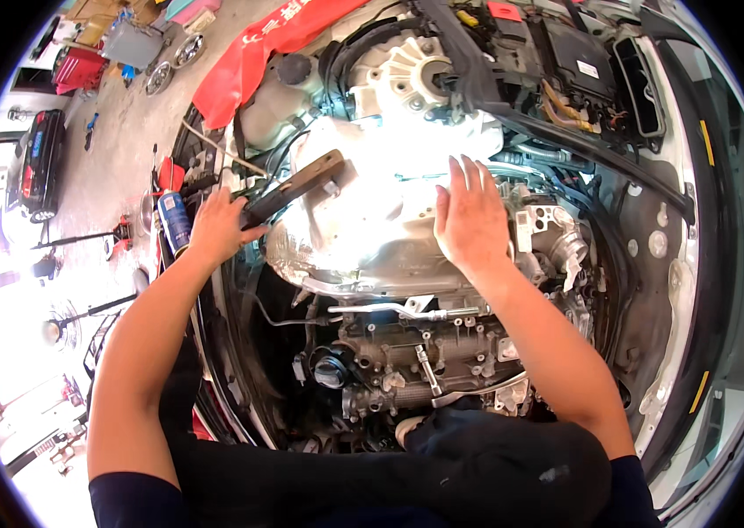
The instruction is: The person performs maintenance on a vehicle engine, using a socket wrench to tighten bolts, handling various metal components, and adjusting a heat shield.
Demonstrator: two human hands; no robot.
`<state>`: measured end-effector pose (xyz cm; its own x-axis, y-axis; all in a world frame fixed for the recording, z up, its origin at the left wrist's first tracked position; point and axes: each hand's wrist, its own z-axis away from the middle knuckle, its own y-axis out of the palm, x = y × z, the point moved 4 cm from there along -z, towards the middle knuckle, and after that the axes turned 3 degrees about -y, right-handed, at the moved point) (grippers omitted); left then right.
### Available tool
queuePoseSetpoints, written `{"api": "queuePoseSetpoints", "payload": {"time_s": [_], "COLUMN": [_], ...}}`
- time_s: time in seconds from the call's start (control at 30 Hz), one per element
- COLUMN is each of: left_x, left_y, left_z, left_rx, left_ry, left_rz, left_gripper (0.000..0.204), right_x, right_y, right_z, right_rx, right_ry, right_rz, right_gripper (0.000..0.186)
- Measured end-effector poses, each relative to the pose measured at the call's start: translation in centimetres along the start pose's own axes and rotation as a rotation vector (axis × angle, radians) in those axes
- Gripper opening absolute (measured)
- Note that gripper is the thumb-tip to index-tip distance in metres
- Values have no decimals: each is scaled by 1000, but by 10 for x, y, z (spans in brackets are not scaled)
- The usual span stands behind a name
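Note:
My left hand (pixel 216 227) is at the left side of the engine bay. Its thumb and fingers close round the near end of a dark, brownish bar (pixel 297 187), which slants up to the right. A bright glare lies just beyond the bar's far end and washes out detail there. Under the bar spreads a silvery metal heat shield (pixel 390 255). Over the shield's right part is my right hand (pixel 475 216), its fingers stretched out and pointing away from me, holding nothing. Whether its palm touches the shield, I cannot tell.
Nearer me is the engine's cylinder head (pixel 407 348), with a metal ratchet-like tool (pixel 427 370) on it. A blue spray can (pixel 173 220) stands left of my left hand. A red cloth (pixel 249 66) drapes the far left edge. A black strut bar (pixel 583 145) crosses at right.

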<state>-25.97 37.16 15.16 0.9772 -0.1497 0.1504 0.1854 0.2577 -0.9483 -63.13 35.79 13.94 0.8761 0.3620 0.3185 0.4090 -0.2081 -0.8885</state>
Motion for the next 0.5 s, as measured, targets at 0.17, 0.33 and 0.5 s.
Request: {"api": "queuePoseSetpoints", "payload": {"time_s": [0.17,0.33,0.5], "left_x": [31,87,99], "left_y": [-2,-42,-25], "left_z": [7,4,-27], "left_rx": [-95,-187,-279], "left_ry": [-34,-158,-107], "left_rz": [301,329,189], "left_gripper": [39,39,45], "right_x": [-7,-15,-24], "right_y": [11,-15,11], "right_z": [2,-8,-18], "right_rx": [236,598,574], "right_ry": [37,38,99], "right_rz": [-215,-259,-17], "right_gripper": [56,62,59]}}
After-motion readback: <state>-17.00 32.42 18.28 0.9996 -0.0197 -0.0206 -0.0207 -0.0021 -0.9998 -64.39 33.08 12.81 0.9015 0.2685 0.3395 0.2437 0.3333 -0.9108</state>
